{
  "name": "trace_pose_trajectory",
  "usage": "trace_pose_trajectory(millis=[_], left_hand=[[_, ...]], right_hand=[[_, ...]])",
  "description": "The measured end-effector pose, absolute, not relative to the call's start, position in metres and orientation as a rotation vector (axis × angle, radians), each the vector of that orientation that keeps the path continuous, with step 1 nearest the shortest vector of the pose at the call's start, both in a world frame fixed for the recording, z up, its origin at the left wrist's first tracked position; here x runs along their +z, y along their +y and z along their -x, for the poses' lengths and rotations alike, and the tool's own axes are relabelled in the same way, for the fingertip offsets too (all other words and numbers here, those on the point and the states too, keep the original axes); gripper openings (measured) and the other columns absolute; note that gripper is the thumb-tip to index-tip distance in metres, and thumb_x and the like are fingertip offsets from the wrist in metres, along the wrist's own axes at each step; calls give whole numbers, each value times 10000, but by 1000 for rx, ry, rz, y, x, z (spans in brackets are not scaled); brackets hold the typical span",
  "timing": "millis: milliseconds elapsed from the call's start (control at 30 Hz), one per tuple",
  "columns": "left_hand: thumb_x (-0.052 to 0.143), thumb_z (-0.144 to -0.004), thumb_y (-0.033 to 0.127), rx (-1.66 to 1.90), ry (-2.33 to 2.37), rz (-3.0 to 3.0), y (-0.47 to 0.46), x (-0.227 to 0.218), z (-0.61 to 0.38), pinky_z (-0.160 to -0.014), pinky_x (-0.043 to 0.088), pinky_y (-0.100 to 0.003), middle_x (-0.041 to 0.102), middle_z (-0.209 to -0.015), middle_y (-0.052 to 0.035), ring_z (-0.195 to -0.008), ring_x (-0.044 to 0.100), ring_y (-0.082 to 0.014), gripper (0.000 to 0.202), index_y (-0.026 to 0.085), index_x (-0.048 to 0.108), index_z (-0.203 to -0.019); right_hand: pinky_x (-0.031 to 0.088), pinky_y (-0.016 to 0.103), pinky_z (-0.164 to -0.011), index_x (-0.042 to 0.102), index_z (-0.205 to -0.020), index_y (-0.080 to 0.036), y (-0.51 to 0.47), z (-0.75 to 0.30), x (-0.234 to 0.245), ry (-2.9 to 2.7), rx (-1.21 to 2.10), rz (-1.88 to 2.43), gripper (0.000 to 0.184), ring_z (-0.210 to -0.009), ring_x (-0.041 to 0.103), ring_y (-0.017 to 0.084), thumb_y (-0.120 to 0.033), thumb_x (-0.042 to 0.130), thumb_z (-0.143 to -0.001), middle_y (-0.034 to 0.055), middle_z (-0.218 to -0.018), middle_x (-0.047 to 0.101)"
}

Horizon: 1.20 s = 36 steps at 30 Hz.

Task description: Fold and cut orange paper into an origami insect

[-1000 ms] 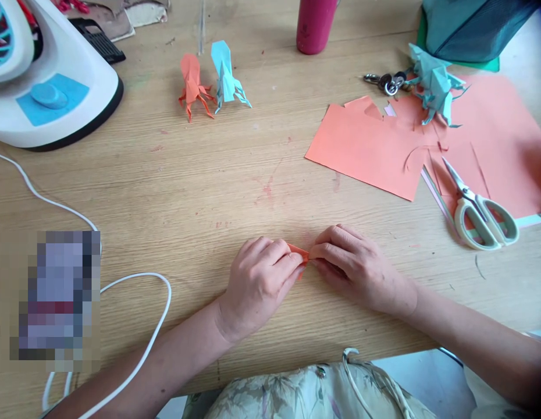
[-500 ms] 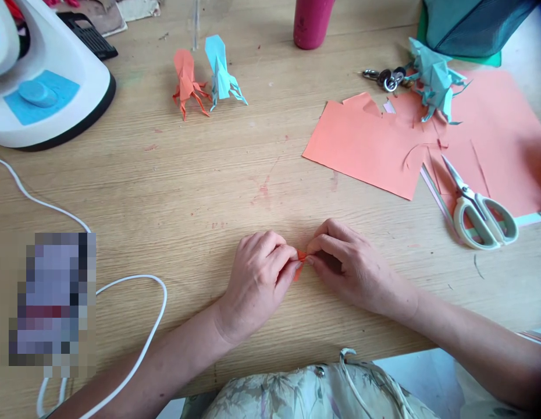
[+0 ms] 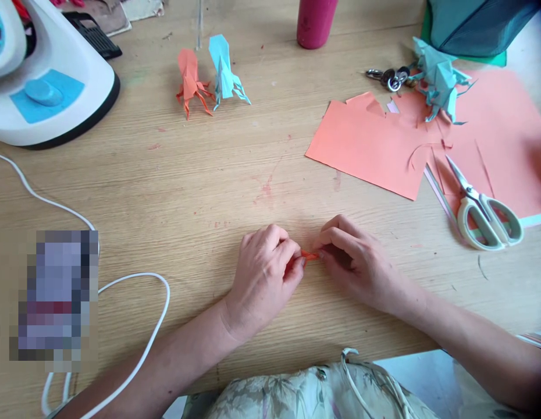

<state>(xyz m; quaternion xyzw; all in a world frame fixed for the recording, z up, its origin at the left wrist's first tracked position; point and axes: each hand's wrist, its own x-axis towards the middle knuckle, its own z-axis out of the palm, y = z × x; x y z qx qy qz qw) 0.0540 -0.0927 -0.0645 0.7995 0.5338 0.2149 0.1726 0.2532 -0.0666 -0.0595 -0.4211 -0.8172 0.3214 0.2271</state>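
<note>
My left hand [image 3: 264, 273] and my right hand [image 3: 358, 262] meet near the front of the wooden table [image 3: 166, 186]. Between their fingertips sits a small folded piece of orange paper [image 3: 309, 255]; both hands pinch it, and most of it is hidden by the fingers. Farther back stand two finished folded figures, an orange paper figure [image 3: 191, 81] and a light blue paper figure [image 3: 224, 73] side by side.
Orange paper sheets [image 3: 370, 145] lie at the right, with scissors [image 3: 480, 206], a teal paper figure [image 3: 438, 78] and keys [image 3: 390, 77] on or by them. A pink bottle [image 3: 316, 22] stands at the back. A white appliance [image 3: 47, 81] and its white cable [image 3: 135, 349] occupy the left.
The fingers have shifted on the orange paper: less of it shows, now only a thin strip between the fingertips. Both hands have stayed in the same spot.
</note>
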Motion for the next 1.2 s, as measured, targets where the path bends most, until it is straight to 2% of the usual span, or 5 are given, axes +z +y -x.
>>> trace_pose_trajectory(millis=[300, 467, 700, 1033, 1200], left_hand=[[638, -885, 187, 563, 1513, -2253, -90, -60, -53, -769, 396, -372, 614, -906, -41, -840, 580, -202, 90, 188, 627, -796], [644, -871, 177, 543, 1515, -2253, -89, -60, -53, -772, 396, -365, 620, -909, -44, -850, 580, -203, 86, 190, 627, -789], [626, -867, 166, 534, 1539, -2260, -90, -60, -54, -786, 393, -373, 616, -906, -42, -854, 586, -209, 91, 191, 623, -779], [577, -884, 164, 515, 1562, -2253, -93, -64, -55, -826, 395, -392, 585, -932, -54, -909, 578, -229, 65, 192, 582, -826], [550, -917, 184, 478, 1560, -2264, -93, -63, -55, -830, 389, -400, 588, -960, -62, -926, 570, -239, 83, 194, 565, -836]], right_hand=[[521, 325, -731, 667, -1141, -231, -71, -264, -60, -2335, 818, 942, 320, -887, 599, 185, -49, 499, -938, 89, -1010, 595], [539, 381, -790, 667, -1224, -217, -72, -267, -60, -2468, 672, 846, 332, -927, 628, 219, -92, 492, -970, 120, -1056, 633], [526, 393, -777, 622, -1324, -196, -73, -272, -64, -2530, 562, 785, 384, -890, 610, 223, -100, 502, -973, 131, -1071, 657], [519, 401, -774, 599, -1333, -163, -71, -271, -67, -2547, 551, 754, 379, -898, 582, 233, -90, 516, -971, 142, -1069, 653], [507, 397, -749, 628, -1267, -111, -72, -271, -66, -2597, 436, 727, 318, -869, 570, 235, -87, 523, -968, 155, -1061, 666]])
